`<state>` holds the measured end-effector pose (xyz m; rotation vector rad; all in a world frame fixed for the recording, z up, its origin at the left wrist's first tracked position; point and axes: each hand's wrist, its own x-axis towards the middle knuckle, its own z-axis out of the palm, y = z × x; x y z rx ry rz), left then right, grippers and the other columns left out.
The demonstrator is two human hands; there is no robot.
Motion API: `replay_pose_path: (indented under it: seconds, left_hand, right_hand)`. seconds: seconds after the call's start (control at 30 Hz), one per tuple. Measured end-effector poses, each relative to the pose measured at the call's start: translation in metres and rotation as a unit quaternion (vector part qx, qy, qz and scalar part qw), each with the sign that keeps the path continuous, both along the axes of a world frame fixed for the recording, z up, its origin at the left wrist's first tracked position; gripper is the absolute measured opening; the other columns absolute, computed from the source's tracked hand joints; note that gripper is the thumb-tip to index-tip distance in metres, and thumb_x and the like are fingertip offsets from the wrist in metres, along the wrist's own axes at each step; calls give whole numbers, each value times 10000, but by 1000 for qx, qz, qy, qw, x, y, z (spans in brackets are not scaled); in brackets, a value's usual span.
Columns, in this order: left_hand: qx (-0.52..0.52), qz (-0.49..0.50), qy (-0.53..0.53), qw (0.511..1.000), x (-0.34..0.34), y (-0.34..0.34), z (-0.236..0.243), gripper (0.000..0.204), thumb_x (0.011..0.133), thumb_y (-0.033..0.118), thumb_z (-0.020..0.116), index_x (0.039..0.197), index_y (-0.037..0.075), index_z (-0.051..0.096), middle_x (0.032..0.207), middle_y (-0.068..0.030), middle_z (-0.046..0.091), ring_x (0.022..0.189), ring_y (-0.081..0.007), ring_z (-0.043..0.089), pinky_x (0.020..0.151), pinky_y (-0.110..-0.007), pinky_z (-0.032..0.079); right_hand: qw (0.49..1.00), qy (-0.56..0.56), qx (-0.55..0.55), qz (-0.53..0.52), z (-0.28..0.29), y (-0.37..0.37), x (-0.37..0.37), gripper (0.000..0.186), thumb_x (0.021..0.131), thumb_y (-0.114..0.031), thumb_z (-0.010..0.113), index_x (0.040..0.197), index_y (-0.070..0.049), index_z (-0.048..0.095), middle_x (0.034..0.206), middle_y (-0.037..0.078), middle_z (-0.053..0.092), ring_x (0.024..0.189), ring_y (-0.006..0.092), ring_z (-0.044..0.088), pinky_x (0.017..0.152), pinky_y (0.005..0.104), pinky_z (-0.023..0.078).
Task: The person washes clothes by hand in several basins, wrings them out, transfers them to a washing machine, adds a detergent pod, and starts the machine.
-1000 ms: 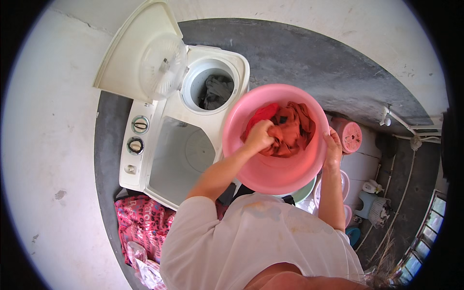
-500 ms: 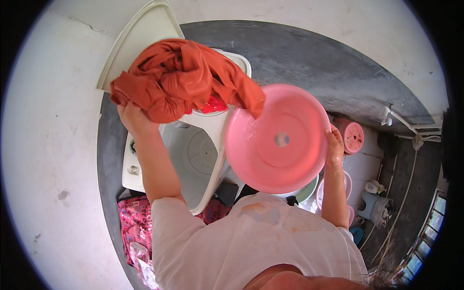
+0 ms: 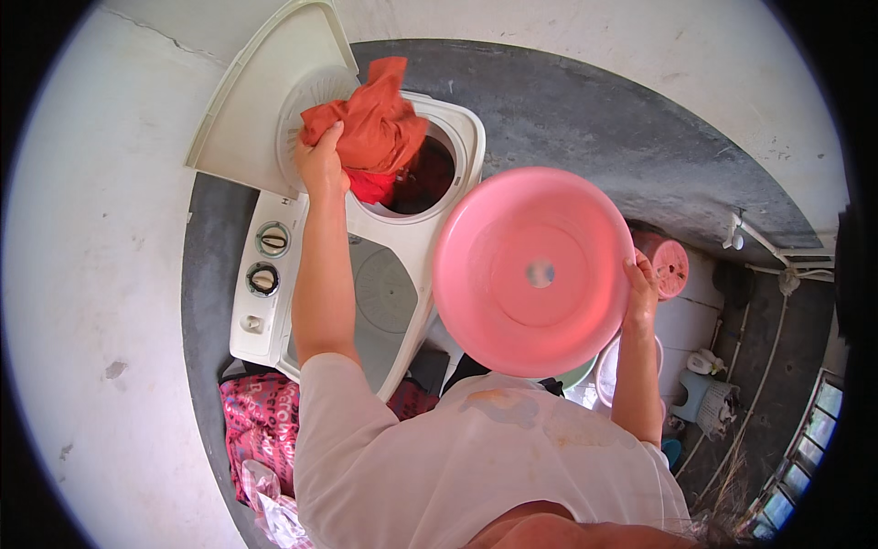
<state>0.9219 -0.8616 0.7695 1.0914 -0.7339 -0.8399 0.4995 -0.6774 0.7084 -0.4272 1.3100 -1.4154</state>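
Note:
My left hand (image 3: 322,163) grips a bunched orange-red garment (image 3: 370,128) over the round spin tub (image 3: 444,206) of a white twin-tub washing machine. The cloth's lower part hangs at the tub's mouth. Inside the tub lie bright red cloth (image 3: 368,187) and dark cloth (image 3: 430,172). My right hand (image 3: 643,291) holds a pink plastic basin (image 3: 498,302) by its right rim, with the fingers partly hidden behind it. Nothing lies in the basin except a little wetness at its middle. The larger wash tub (image 3: 389,293) stands uncovered beside my left forearm.
The machine's raised lid (image 3: 247,101) leans against the wall, a translucent round cover in front of it. Two knobs sit on the control panel (image 3: 240,316). Patterned pink-red fabric (image 3: 256,416) lies at lower left. A pink bucket (image 3: 670,268) and other tubs stand at right, near wall pipes (image 3: 800,265).
My left hand has carried the garment right and lowered it to the spin tub, where much of the orange-red bundle no longer shows. The basin has shifted slightly right and down.

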Motion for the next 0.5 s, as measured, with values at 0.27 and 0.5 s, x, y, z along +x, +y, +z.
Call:
replay_pose_path:
  seconds: [0.27,0.5]
  left_hand:
    - [40,-13,30,999,-3,-14,-15,425,705,-23,591,1113,-21,470,1049,-139,541,916,-241,551,805,-338,448]
    - [45,-39,-532,845,15,14,-124,466,736,214,602,1116,-19,466,1116,-246,473,1039,-365,455,900,-404,353]
  right_hand:
    - [1000,-5,3,-8,-1,4,0,183,806,-73,520,978,-11,526,924,54,577,819,119,548,757,246,438]
    - [1000,13,22,-15,6,4,10,184,805,-84,530,974,-13,526,909,45,578,807,115,548,746,238,440]
